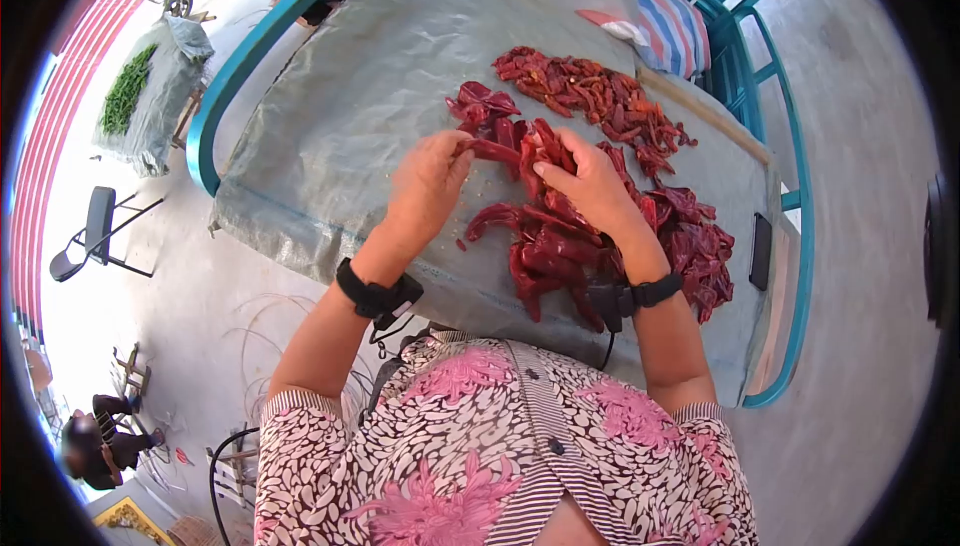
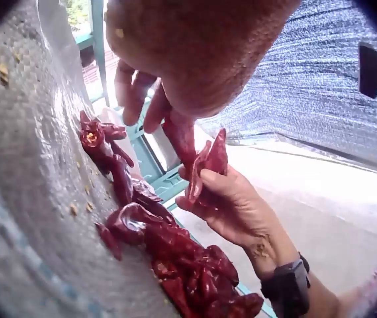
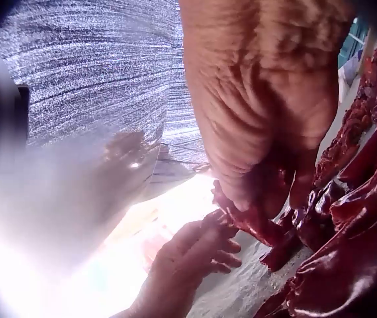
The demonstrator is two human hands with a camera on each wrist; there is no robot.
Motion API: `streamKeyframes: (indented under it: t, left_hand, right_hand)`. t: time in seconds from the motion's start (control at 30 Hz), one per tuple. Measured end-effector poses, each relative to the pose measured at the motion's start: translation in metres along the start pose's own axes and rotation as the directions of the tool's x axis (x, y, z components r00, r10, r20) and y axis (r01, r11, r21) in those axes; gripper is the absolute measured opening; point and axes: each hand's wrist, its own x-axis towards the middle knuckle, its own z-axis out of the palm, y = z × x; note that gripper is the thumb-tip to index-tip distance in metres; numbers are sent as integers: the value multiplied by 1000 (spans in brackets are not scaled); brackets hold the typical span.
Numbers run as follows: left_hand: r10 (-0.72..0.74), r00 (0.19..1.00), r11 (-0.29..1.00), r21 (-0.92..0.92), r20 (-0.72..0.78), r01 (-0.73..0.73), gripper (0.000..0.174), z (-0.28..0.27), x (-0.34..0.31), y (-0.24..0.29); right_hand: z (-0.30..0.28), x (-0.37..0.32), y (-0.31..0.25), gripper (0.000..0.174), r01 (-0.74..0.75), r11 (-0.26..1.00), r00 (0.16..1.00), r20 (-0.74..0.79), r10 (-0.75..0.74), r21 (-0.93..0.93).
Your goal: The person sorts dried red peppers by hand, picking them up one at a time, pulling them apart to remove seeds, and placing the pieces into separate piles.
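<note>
Pink-flowered printed shirt (image 1: 440, 506) is filling the near edge of the head view, its front lying close to a pale woven plastic sheet (image 1: 330, 96), with a teal metal rail (image 1: 203, 136) curving around it. On the sheet, glossy dark-red chillies (image 1: 555, 256) are spreading under and beside the hands, while smaller, wrinkled orange-red chillies (image 1: 600, 96) are lying just beyond; with the heaps so near, a careless sweep could be mixing the two kinds. The left hand (image 1: 425, 186) is pinching one end of a red chilli pod (image 1: 492, 150) between thumb and fingertips, its other fingers partly bent; the right hand (image 1: 595, 191) is closing thumb and fingers on red chilli flesh, though whether that is the same pod I cannot tell. Pulling too hard could be tearing the skin and spilling seeds. A black phone (image 1: 759, 251) is resting by the sheet's right edge, where chillies pushed outward could be nudging it off. From the right wrist, a thin black cable (image 1: 609, 351) is hanging beside the pods and could be snagging them. Pale seeds (image 2: 74, 209) are dotting the weave.
</note>
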Motion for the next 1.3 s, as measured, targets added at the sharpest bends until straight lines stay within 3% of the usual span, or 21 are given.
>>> streamKeyframes:
  t: [0.03,0.13,0.17,0.23,0.33,0.4,0.5,0.63,0.73,0.83,0.87,1.07,1.13,1.27,1.3]
  left_hand:
    - [-51,999,999,-17,11,52,29,-3,0,-1]
    - [257,923,890,442,-287,-111,37,-2,-4,6]
    - [246,935,898,424,-256,-120,40,-2,-7,10]
    - [220,957,914,382,-190,-134,45,-9,-14,30]
    - [209,964,960,156,161,-234,47,1,-33,26]
    - [146,960,960,201,239,-196,46,11,-41,25]
    - [134,962,952,237,237,-191,44,17,-44,25]
    - [52,993,974,214,105,-74,42,5,-41,29]
    - [-107,992,981,172,64,95,44,-4,-35,29]
    - [170,963,918,390,-210,-77,48,-8,-23,30]
    - [169,970,930,353,-173,-99,49,-8,-22,33]
    - [273,958,957,78,85,-279,48,11,-27,49]
    - [305,943,952,-6,133,-307,46,18,-28,56]
    - [160,987,981,-104,-19,-161,31,23,-29,48]
    - [102,994,990,-92,-47,-106,29,18,-27,47]
  right_hand:
    - [-1,2,1,40,-2,1000,1000,-12,2,6]
    - [5,7,-4,40,7,1000,993,-119,-10,-30]
    - [9,8,-7,40,6,999,985,-169,-15,-53]
    - [15,9,-8,41,24,997,987,-158,-12,72]
    - [21,11,-5,44,0,993,989,-144,18,121]
    - [22,10,-10,46,-8,997,985,-173,21,76]
    - [29,10,-15,47,170,958,981,-128,-143,233]
    - [13,-3,-12,42,179,983,974,-137,-182,-30]
    - [4,-24,-7,36,242,844,953,-47,-299,-478]
    - [7,-39,-6,23,253,740,953,27,-303,-623]
    - [7,-41,-5,20,249,715,956,48,-290,-653]
    - [11,-39,-7,13,237,757,945,-36,-324,-609]
    - [9,-39,-11,12,275,815,935,-57,-351,-510]
    - [2,-42,-24,18,206,961,950,-198,-242,-187]
    - [-2,-45,-20,21,111,966,965,-207,-161,-235]
